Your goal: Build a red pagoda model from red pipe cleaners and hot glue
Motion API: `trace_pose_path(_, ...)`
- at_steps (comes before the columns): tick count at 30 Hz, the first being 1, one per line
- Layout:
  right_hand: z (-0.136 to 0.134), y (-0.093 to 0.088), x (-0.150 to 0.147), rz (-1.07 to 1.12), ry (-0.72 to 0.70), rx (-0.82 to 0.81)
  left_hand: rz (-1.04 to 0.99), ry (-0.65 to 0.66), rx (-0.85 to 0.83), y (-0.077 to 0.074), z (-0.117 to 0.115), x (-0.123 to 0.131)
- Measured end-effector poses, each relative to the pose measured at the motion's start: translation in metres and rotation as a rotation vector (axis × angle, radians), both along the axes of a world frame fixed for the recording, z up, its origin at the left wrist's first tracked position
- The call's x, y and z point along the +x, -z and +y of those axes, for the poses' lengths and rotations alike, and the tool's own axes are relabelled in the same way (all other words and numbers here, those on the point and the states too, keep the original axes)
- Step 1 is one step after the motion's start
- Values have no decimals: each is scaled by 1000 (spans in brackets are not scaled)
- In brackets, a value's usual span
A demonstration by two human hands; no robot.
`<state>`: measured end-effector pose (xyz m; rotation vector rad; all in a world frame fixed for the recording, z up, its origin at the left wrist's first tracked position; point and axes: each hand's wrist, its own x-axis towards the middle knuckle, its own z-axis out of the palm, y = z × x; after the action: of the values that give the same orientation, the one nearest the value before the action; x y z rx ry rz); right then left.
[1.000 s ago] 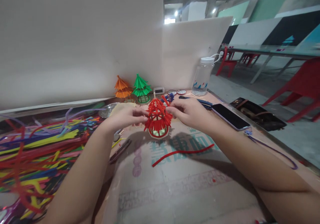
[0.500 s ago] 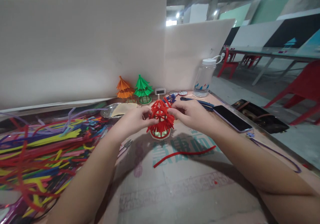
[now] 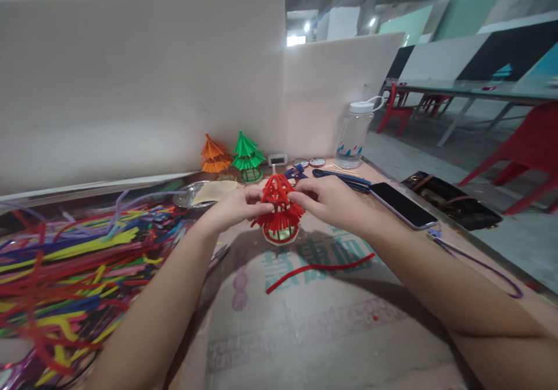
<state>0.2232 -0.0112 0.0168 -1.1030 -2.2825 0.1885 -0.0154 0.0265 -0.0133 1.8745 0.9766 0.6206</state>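
A red pagoda-shaped model, made of fuzzy pipe cleaners with a tiered fringed roof, stands upright on the board in front of me. My left hand pinches its left side with thumb and fingers. On the opposite side, my right hand has its fingertips closed on the upper roof. A pale stick pokes out of the top. Nearer to me lies one loose red pipe cleaner, slightly curved. Partly behind my left forearm are small scissors or pliers.
Finished orange and green pagoda models stand at the back by a small digital display. Many coloured pipe cleaners cover the left. A water bottle, phone and blue-handled tool sit to the right.
My right fingertips have come in closer on the roof, and a red strand sticking out at its upper right now lies down against it. My left hand still holds the left side.
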Motion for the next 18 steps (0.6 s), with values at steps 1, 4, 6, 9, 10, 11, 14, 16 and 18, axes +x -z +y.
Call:
trace_pose_path(1,0,0,0,-3,0,0,-5,-15,7,1,0,1)
trace_pose_path(4,1,1,1,4,-2,-4,3,-69,68,2,1,4)
trace_pose_path(6,1,1,1,7,-6,-2,14,-90,109,2,1,6)
trace_pose_path(9,2,1,1,-7,-4,8,44,-75,150,3,-1,7)
trace_pose_path(10,2,1,1,-11,1,10,60,-66,162,3,-1,7)
trace_pose_path(11,2,1,1,-15,7,12,74,-61,175,3,-2,6)
trace_pose_path(14,2,0,3,-20,26,18,123,-50,208,-2,-4,0)
trace_pose_path(16,2,0,4,-17,34,19,178,-56,222,-8,-5,-6)
trace_pose_path(18,3,0,4,-8,34,13,223,-103,248,-14,-7,-14)
